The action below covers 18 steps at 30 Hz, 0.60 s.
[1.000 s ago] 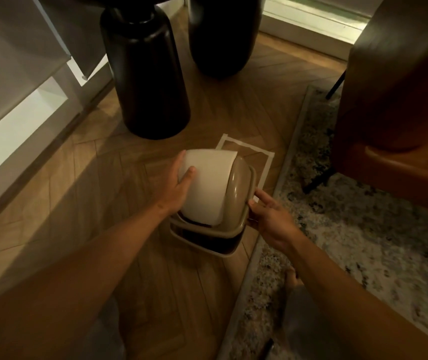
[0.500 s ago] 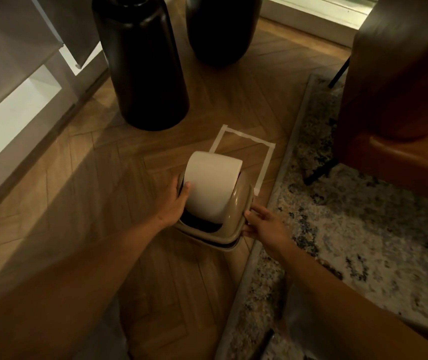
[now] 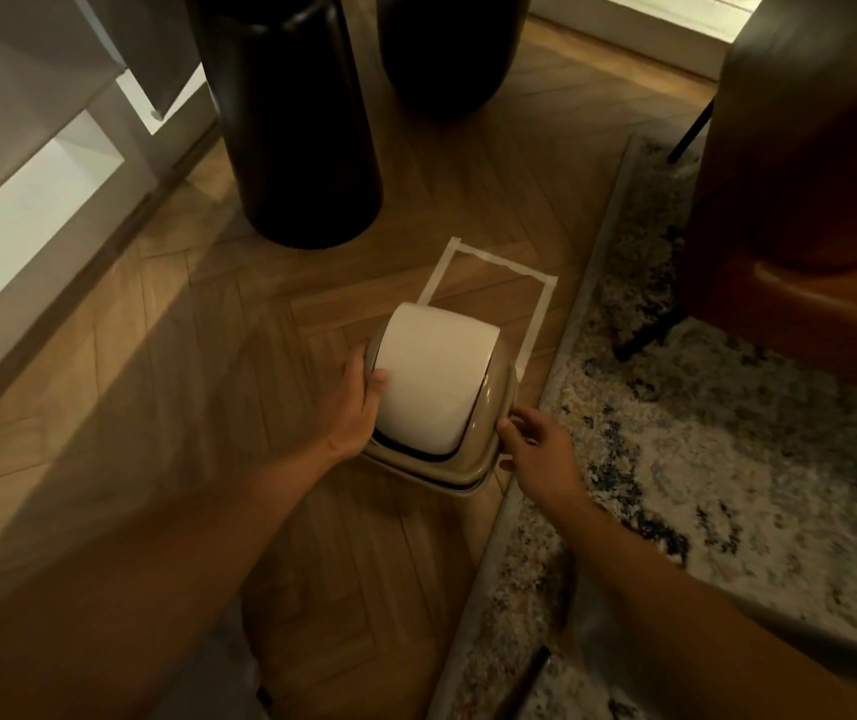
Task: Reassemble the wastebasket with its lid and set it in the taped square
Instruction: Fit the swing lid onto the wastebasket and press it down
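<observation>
Now seated flush, lid (image 3: 439, 387) tops wastebasket (image 3: 468, 472), left hand (image 3: 356, 402) and right hand (image 3: 538, 452) gripping its sides (placement step), needing a nudge toward the frame's upper right into the taped square (image 3: 538, 304).

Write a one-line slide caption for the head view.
Left hand and right hand steady the lidded wastebasket at the near edge of the taped square.

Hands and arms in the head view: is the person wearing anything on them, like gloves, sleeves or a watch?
Nothing shows. The left hand and right hand are bare, with no gloves and no rings that I can make out in the dim light. Both forearms are uncovered up to the picture's edge: no sleeves, watch or wristband.
</observation>
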Each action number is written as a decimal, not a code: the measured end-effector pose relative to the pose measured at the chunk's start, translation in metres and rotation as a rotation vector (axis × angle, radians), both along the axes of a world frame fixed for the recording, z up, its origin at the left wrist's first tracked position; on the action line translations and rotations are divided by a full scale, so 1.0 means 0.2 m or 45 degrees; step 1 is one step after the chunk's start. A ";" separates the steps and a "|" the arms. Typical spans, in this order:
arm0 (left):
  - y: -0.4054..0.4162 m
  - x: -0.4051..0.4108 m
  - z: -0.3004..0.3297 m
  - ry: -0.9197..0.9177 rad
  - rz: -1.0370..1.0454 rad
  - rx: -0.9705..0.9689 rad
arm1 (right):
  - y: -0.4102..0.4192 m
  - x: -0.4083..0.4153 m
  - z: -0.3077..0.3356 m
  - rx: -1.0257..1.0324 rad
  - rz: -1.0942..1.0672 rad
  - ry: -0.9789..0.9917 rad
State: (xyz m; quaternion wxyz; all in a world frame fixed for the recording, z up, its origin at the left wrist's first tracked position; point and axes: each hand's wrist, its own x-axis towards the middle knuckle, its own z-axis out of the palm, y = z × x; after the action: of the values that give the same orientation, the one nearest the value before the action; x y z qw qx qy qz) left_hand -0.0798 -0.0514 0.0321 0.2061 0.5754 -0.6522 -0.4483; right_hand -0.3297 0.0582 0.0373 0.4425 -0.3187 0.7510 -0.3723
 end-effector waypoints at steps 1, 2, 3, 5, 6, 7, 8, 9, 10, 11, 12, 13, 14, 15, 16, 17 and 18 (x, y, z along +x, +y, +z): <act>0.00 0.00 0.00 0.000 -0.015 -0.012 | 0.01 0.00 0.00 -0.005 -0.001 0.004; 0.01 0.00 0.00 0.002 -0.025 -0.024 | 0.01 0.00 0.00 -0.006 -0.003 0.010; 0.01 0.00 0.00 0.003 -0.032 -0.031 | 0.02 0.00 0.00 -0.002 -0.007 0.020; 0.02 0.00 0.00 0.026 -0.049 -0.034 | 0.02 0.00 -0.01 0.018 -0.033 0.047; 0.02 0.00 0.00 0.041 -0.050 -0.036 | 0.01 0.00 -0.01 0.026 -0.053 0.054; 0.02 -0.01 0.00 0.053 -0.049 -0.041 | 0.01 0.00 -0.02 0.032 -0.067 0.057; 0.03 -0.01 0.00 0.055 -0.050 -0.043 | 0.01 0.00 -0.03 0.040 -0.070 0.064; 0.03 -0.01 0.00 0.049 -0.058 -0.042 | 0.00 0.00 -0.03 0.049 -0.061 0.073; 0.03 -0.01 0.00 0.041 -0.069 -0.039 | 0.00 0.00 -0.04 0.056 -0.042 0.081; 0.04 -0.01 0.01 0.040 -0.078 -0.040 | -0.01 0.00 -0.05 0.056 -0.023 0.086; 0.04 -0.01 0.01 0.048 -0.080 -0.047 | -0.01 0.00 -0.05 0.053 -0.008 0.092; 0.05 -0.01 0.01 0.059 -0.077 -0.055 | -0.01 -0.01 -0.05 0.048 0.002 0.099; 0.05 -0.01 0.01 0.068 -0.075 -0.057 | -0.01 -0.01 -0.05 0.041 0.007 0.101; 0.06 -0.01 0.01 0.070 -0.071 -0.051 | 0.00 -0.01 -0.05 0.034 0.009 0.096; 0.06 0.00 0.01 0.070 -0.063 -0.042 | 0.00 -0.01 -0.05 0.026 0.009 0.084; 0.06 0.00 0.02 0.076 -0.049 -0.033 | 0.00 -0.01 -0.05 0.020 0.012 0.074; 0.07 0.00 0.02 0.091 -0.030 -0.028 | 0.00 0.00 -0.04 0.015 0.023 0.068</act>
State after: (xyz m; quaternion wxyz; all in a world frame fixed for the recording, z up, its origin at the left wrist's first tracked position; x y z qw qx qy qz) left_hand -0.0792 -0.0372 0.0367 0.2301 0.5490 -0.6561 -0.4638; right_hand -0.3307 0.0589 0.0291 0.4274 -0.3329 0.7618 -0.3552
